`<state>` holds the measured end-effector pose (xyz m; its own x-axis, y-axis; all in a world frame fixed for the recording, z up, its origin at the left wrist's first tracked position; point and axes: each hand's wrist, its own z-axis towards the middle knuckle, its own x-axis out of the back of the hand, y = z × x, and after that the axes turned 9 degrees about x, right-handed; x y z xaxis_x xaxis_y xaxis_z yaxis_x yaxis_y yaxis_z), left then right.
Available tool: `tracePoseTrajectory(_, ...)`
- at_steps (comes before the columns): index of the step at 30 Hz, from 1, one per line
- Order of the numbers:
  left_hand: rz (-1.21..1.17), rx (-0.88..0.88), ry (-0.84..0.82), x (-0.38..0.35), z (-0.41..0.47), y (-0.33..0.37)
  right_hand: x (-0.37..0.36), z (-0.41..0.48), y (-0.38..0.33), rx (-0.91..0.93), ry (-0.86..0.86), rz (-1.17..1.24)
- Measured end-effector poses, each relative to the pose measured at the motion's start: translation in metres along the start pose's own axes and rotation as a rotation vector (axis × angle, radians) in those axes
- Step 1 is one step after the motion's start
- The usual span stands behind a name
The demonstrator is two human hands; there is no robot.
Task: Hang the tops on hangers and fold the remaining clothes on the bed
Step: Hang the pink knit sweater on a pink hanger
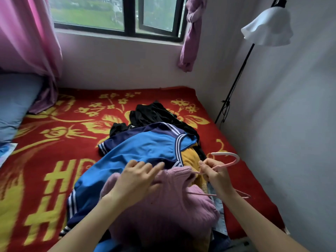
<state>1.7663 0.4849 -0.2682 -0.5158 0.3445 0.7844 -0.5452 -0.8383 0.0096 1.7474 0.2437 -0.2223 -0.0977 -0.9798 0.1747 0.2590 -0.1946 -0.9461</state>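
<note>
From where the head view looks down, the pile of clothes runs up the right half of the bed [54, 142], and the pink sweater [163, 202] lies nearest, on top of it, collar pointing away. The left hand [136, 177] lies on the sweater just left of the collar, fingers splayed and nearly straight, pressing the knit down rather than clutching it. The right hand [214, 171] has its fingers curled tight round the neck of the pink hanger [229, 160], hook pointing far and right, one shoulder poked into the collar and the bottom bar outside the knit. I'd judge the risk is the hanger's tip snagging the loose knit or stretching the collar if pushed through crooked; the other shoulder may also catch the yellow garment [190, 157] just beneath. The blue jacket [141, 148] lies under the sweater and could be dragged along when it lifts. The black clothes [152, 113] sit farther off. Room is tight on the right, where the wall [291, 142] and lamp stand [236, 84] crowd the bed's edge; the left of the bed offers open blanket.
</note>
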Motion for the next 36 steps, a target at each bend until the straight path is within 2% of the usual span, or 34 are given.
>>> tracePoseTrajectory(2, -0.077, -0.029, -0.044, 0.000, 0.004, 0.014, -0.006, 0.000, 0.001, 0.025, -0.030, -0.028)
tracePoseTrajectory(6, -0.268, 0.099, -0.091, 0.002, 0.001, 0.026, -0.014, 0.009, 0.001, 0.097, -0.028, -0.107)
tracePoseTrajectory(10, -0.269, 0.154, -0.073, 0.005, 0.006, 0.038, -0.034, 0.004, 0.004, 0.260, 0.021, -0.368)
tracePoseTrajectory(13, -0.247, 0.170, -0.079, 0.005, 0.006, 0.039, -0.041, -0.003, 0.004, 0.312, 0.089, -0.534)
tracePoseTrajectory(16, -0.284, 0.182, -0.101, 0.004, 0.008, 0.032, -0.037, 0.002, 0.004, 0.443, 0.038, -0.637)
tracePoseTrajectory(20, -0.364, 0.246, -0.044, 0.005, 0.007, 0.013, -0.024, -0.004, 0.007, 0.804, 0.234, -0.815)
tracePoseTrajectory(22, -0.385, 0.274, -0.011, 0.009, 0.003, 0.000, -0.001, -0.011, 0.009, 0.847, 0.333, -0.900)
tracePoseTrajectory(24, -0.400, 0.293, 0.009, 0.013, -0.002, -0.012, 0.032, -0.012, 0.011, 0.666, 0.521, -0.877)
tracePoseTrajectory(26, -0.439, 0.316, 0.023, 0.017, -0.007, -0.021, 0.064, -0.002, 0.014, 0.244, 0.776, -0.586)
tracePoseTrajectory(27, -0.457, 0.327, 0.036, 0.019, -0.009, -0.024, 0.076, 0.005, 0.022, 0.043, 0.862, -0.417)
tracePoseTrajectory(28, -0.468, 0.335, 0.053, 0.020, -0.010, -0.027, 0.083, 0.011, 0.032, -0.146, 0.874, -0.270)
tracePoseTrajectory(30, -0.482, 0.335, 0.084, 0.021, -0.010, -0.030, 0.082, 0.015, 0.058, -0.419, 0.736, -0.051)
tracePoseTrajectory(32, -0.505, 0.337, 0.113, 0.025, -0.004, -0.031, 0.058, 0.013, 0.080, -0.549, 0.524, 0.074)
tracePoseTrajectory(33, -0.522, 0.349, 0.121, 0.027, -0.001, -0.032, 0.041, 0.013, 0.083, -0.539, 0.419, 0.064)
tracePoseTrajectory(36, -0.589, 0.400, 0.113, 0.034, 0.009, -0.036, -0.012, 0.022, 0.074, -0.306, 0.180, -0.020)
